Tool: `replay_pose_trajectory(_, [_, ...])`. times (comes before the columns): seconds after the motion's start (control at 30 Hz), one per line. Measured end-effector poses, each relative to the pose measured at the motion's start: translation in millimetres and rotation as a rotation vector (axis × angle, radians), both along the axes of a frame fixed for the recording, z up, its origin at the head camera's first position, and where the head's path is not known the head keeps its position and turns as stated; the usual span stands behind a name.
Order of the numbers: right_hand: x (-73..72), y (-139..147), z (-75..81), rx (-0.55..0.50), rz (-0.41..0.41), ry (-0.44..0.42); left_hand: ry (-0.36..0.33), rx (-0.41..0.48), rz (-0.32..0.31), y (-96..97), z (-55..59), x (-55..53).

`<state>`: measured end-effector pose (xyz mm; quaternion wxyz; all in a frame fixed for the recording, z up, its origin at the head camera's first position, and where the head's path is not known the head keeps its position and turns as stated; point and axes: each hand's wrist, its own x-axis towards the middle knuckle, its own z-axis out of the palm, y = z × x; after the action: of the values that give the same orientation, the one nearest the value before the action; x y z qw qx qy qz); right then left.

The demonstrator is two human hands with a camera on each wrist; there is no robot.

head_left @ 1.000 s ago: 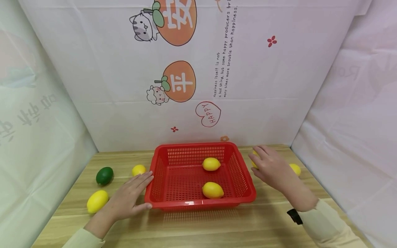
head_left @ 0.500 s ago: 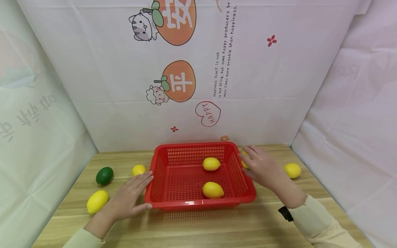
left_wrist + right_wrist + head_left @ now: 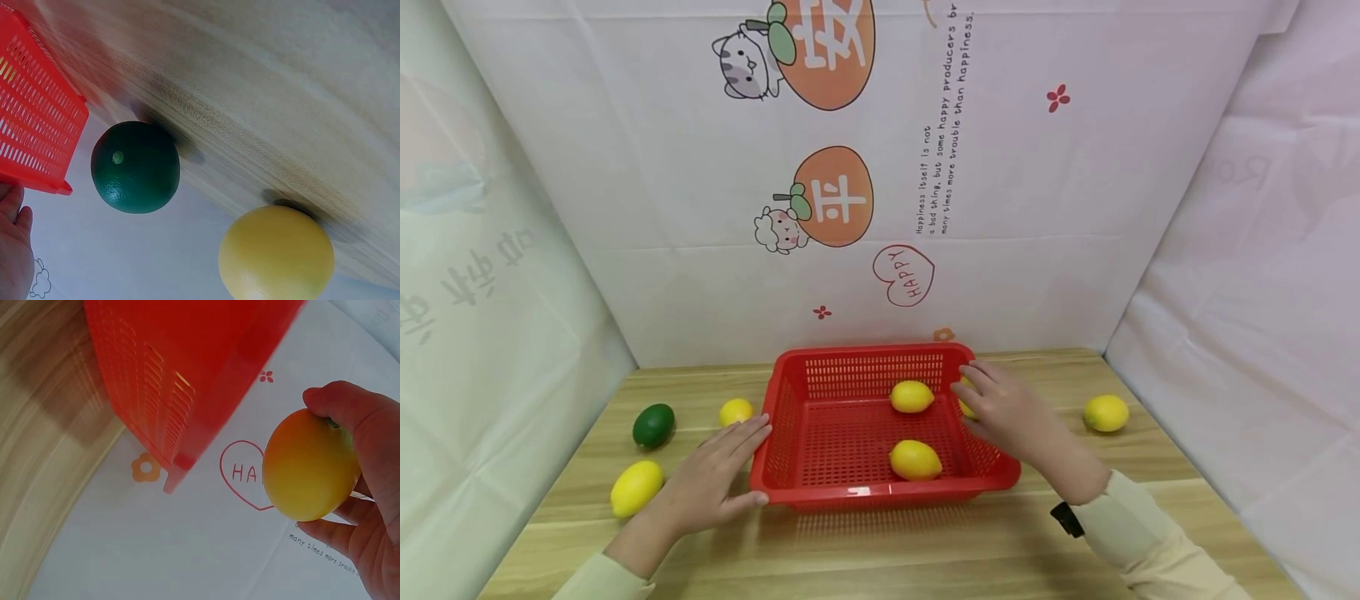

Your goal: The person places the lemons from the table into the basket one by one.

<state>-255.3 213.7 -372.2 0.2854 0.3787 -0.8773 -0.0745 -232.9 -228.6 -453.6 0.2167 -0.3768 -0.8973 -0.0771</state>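
A red plastic basket (image 3: 850, 492) stands on the wooden table, with one lemon (image 3: 912, 397) toward its back and another lemon (image 3: 915, 460) near its front. Over the basket's right rim, my right hand (image 3: 1011, 417) holds a lemon (image 3: 310, 465) between thumb and fingers; in the head view the hand covers most of it. My left hand (image 3: 707, 479) rests with straight fingers against the basket's left rim. Left of that hand lie a dark green lime-like fruit (image 3: 653, 426) and a lemon (image 3: 636, 488). Just behind its fingers sits another lemon (image 3: 735, 412).
Farther right on the table lies one more lemon (image 3: 1106, 413). A white printed cloth (image 3: 1000, 275) hangs upright behind the basket, and white cloth sides enclose the table at left and right.
My right hand has moved left with the lemon, from beside the basket to over its right rim. The left hand and the basket have stayed in place.
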Motion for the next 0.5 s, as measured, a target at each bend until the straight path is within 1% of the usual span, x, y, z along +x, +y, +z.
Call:
replay_pose_trajectory(0.27, [-4.7,-9,-7.1,0.012,0.034,-0.059,-0.012,-0.001,0.005,-0.8,-0.8,-0.2])
replay_pose_trajectory(0.5, [-6.9,-12,-12.3,0.015,0.053,-0.145,-0.029,0.007,0.003,-0.6,-0.3,-0.1])
